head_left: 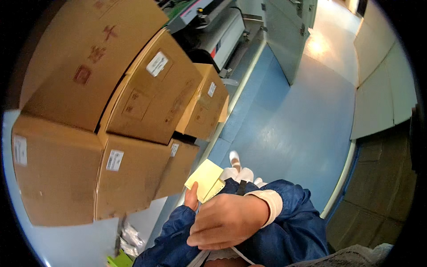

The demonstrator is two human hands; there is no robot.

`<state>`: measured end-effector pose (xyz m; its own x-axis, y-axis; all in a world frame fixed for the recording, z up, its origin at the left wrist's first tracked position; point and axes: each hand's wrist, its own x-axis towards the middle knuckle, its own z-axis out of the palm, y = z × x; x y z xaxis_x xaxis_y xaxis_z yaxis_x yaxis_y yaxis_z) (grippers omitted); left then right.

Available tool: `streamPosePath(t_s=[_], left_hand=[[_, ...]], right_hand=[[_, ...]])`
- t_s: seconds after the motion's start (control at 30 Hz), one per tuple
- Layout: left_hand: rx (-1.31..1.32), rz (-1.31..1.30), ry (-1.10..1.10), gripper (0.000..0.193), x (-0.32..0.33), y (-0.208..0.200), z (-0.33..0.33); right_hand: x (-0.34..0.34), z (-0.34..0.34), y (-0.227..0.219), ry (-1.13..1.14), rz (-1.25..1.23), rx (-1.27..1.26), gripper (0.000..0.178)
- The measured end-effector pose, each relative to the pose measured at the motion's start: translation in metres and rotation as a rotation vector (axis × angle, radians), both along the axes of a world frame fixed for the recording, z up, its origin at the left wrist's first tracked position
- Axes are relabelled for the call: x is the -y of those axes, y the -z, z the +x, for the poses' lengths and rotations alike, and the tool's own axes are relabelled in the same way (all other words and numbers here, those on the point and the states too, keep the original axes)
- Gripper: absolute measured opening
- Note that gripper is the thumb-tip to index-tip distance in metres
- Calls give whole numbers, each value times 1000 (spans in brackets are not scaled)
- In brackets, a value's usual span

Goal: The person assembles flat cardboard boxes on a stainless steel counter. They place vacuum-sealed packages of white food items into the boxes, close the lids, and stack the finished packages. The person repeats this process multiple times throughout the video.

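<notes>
My left hand (191, 197) grips a small sheaf of pale yellow paper slips (205, 175) at its near left edge, thumb lying on top. The slips are held out in front of my body, and one of them has a row of small holes along its edge. My right hand (229, 221) is raised closer to the camera, just below the paper and across my chest. Its back faces up and its fingers curl inward, so whatever they hold, if anything, is hidden. Both sleeves are dark blue, the right one ending in a cream cuff (269, 205).
Large cardboard boxes (151, 89) are stacked at the left, several with white labels. Beyond them stands a grey machine (222, 38). An open grey-green door (284, 40) borders the blue floor (284, 138). Brown panels (378, 182) stand at the right; a green object (119, 259) lies lower left.
</notes>
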<state>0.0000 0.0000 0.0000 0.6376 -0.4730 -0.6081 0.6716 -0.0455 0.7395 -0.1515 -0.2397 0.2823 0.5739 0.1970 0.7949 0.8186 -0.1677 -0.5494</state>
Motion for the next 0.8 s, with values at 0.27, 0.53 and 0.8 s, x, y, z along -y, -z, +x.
streamPosePath(t_s=[0.27, 0.53, 0.8], left_hand=[[474, 248, 771, 41, 198, 69, 94], [903, 671, 1903, 45, 376, 123, 166], [1197, 873, 2255, 40, 460, 206, 215]], right_hand=[[138, 58, 89, 474, 201, -308, 13], [217, 60, 225, 779, 949, -875, 18], [277, 33, 356, 911, 1408, -1003, 21]])
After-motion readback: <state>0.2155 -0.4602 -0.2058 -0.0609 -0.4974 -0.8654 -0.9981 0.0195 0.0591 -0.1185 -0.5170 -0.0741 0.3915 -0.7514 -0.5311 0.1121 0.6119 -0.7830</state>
